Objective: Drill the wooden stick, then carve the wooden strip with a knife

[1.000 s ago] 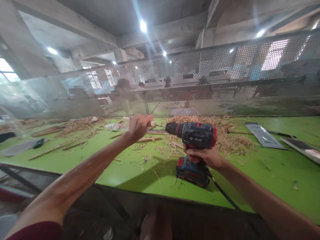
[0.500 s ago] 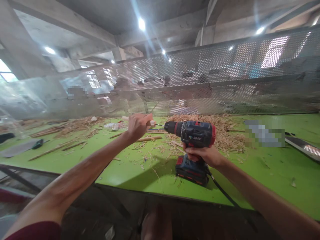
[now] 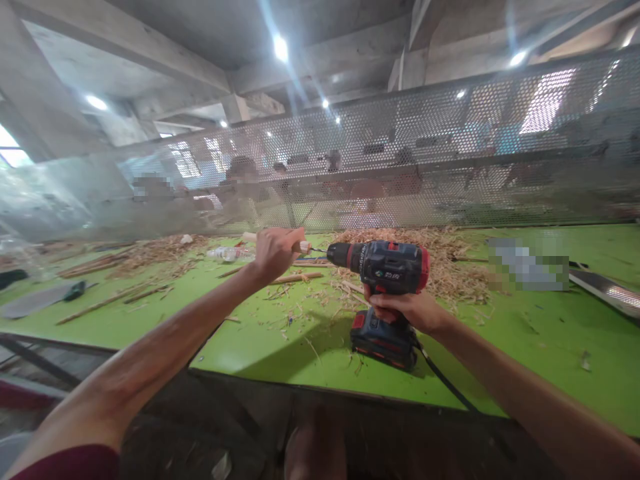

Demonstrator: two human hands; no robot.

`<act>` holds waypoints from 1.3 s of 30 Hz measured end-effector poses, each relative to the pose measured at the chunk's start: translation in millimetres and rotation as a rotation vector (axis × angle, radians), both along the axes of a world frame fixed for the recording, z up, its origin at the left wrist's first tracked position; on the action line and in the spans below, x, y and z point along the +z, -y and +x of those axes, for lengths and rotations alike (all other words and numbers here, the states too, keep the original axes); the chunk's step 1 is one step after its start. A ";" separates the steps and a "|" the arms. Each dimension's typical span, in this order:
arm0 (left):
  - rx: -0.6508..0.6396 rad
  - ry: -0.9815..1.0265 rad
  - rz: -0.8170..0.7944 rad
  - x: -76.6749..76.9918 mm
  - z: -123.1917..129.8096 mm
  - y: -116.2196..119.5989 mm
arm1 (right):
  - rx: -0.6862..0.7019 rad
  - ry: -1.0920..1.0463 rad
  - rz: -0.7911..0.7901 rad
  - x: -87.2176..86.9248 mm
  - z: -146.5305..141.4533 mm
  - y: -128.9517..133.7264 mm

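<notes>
My left hand (image 3: 277, 254) is wrapped round a pale wooden stick (image 3: 303, 247), whose end sticks out on the right and whose other end shows behind the hand. My right hand (image 3: 403, 308) grips the handle of a dark blue and red cordless drill (image 3: 393, 267), its index finger near the trigger. The drill points left, and its thin bit (image 3: 319, 250) reaches the end of the stick; how deep the tip sits I cannot tell. Below the handle the battery (image 3: 384, 339) is just over or on the green table, with a black strap hanging from it.
Wood shavings (image 3: 450, 267) lie heaped behind the drill on the green table (image 3: 515, 360). Several thin sticks (image 3: 103, 303) and a clear plastic bottle (image 3: 231, 253) lie to the left. A flat metal blade (image 3: 607, 293) lies at right. A perforated screen (image 3: 440, 160) stands along the back.
Hands, stick and drill hold nearly the same positions. The whole view has shifted very slightly.
</notes>
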State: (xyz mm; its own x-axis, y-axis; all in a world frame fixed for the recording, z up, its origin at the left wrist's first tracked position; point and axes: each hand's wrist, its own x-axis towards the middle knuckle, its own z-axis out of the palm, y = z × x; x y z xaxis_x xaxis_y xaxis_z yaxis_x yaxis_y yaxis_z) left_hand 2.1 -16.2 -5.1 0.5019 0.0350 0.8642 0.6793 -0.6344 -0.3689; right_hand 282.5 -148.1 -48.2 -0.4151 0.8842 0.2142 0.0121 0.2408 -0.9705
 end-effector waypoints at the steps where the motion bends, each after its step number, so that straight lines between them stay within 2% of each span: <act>1: -0.010 0.002 -0.006 0.2 0.0 0.3 | -0.002 -0.007 -0.002 -0.6 0.1 -0.1; 14: 0.032 -0.018 -0.048 -0.2 1.4 4.2 | -0.002 0.015 -0.009 3.6 -1.1 1.5; 22: 0.005 -0.005 0.001 -1.1 -0.2 6.2 | -0.011 0.053 -0.010 8.7 -2.2 3.5; 28: 0.078 -0.017 -0.052 -1.8 -1.6 6.1 | -0.021 0.047 -0.019 8.4 -2.9 4.4; 33: 0.089 -0.001 -0.018 -3.0 0.0 6.7 | -0.030 0.063 -0.018 6.2 -1.5 3.3; 39: 0.104 0.019 -0.085 -3.0 0.6 6.9 | -0.007 0.062 -0.017 11.1 -3.4 4.4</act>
